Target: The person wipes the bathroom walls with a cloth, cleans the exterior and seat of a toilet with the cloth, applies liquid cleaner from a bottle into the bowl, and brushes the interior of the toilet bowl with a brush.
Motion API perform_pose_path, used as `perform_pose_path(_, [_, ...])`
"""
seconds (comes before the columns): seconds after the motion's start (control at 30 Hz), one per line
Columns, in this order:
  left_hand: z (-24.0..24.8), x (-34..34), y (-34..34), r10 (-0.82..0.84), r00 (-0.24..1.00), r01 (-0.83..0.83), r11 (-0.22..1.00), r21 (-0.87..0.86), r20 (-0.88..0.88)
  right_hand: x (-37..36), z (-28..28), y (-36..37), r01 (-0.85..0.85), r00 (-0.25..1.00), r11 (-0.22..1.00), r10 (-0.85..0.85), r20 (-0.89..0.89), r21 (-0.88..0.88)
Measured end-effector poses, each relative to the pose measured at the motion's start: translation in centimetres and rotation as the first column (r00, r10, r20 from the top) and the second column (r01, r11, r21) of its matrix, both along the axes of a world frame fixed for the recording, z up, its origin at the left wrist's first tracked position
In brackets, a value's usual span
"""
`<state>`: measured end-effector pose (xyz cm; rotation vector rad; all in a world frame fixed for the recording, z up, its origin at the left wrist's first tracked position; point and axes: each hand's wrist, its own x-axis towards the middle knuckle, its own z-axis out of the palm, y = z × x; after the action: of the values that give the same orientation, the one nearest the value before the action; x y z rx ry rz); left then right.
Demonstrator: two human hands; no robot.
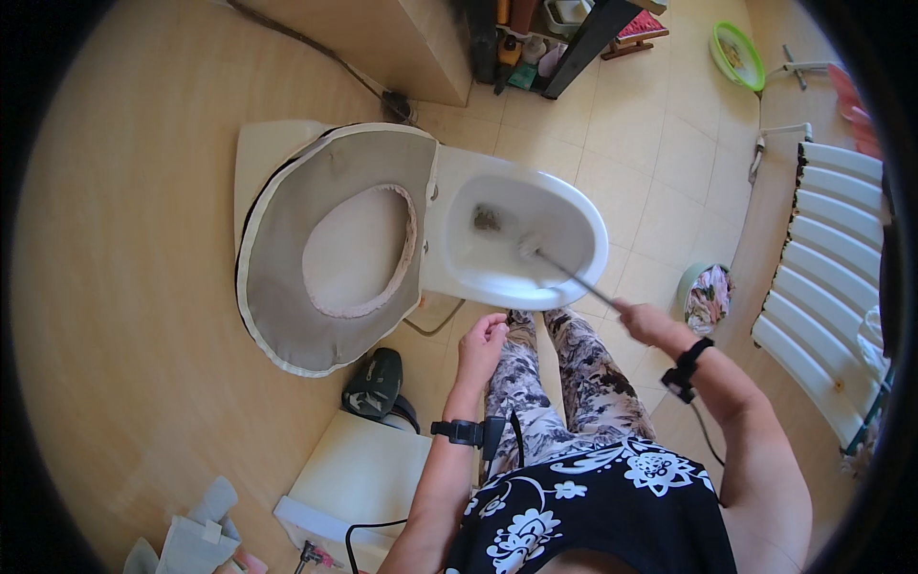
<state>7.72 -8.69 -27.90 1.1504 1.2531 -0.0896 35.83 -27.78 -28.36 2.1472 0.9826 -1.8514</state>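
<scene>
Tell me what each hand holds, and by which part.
The right hand grips a toilet brush by its handle end. The left hand holds nothing.

The scene is lit brightly and evenly, with warm daylight cast on the beige tiled floor [660,153]. Straight edges are bent by fisheye distortion, and the corners are blacked out. Slight blur is seen on the thin metal brush handle [574,277].

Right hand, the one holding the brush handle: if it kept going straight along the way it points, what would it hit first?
The right hand points up-left along the brush toward the toilet bowl. Going straight on, it would probably meet the bowl's near rim first, then the inside where the brush head sits. Depth is hard to judge here.
</scene>
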Motion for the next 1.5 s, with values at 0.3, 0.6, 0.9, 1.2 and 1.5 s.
perform_pose_path(0.3, [-0.3, -0.2, -1.0, -0.192, 0.981, 0.193, 0.976, 0.096, -0.027, -0.7, 0.4, -6.4, -0.111, 0.994, 0.975, 0.111, 0.01, 0.191])
perform_pose_path(0.6, [0.0, -3.2, -0.6, -0.182, 0.983, 0.185, 0.979, 0.089, -0.035, -6.0, 9.6, -5.4, 0.273, 0.962, 0.962, -0.273, 0.006, 0.012])
perform_pose_path(0.9, [0.4, -5.5, -0.9, -0.213, 0.977, 0.209, 0.969, 0.136, 0.017, -11.9, 10.6, -6.9, 0.213, 0.974, 0.963, -0.223, 0.043, 0.166])
perform_pose_path(1.2, [0.4, -6.8, -0.7, -0.24, 0.97, 0.232, 0.963, 0.139, 0.044, -13.9, 13.5, -9.1, 0.132, 0.962, 0.943, -0.196, 0.189, 0.307])
perform_pose_path(1.5, [-0.5, -7.8, -1.6, -0.22, 0.976, 0.216, 0.965, 0.15, 0.008, -11.3, 11.7, -13.4, 0.028, 0.964, 0.96, -0.099, 0.247, 0.278])
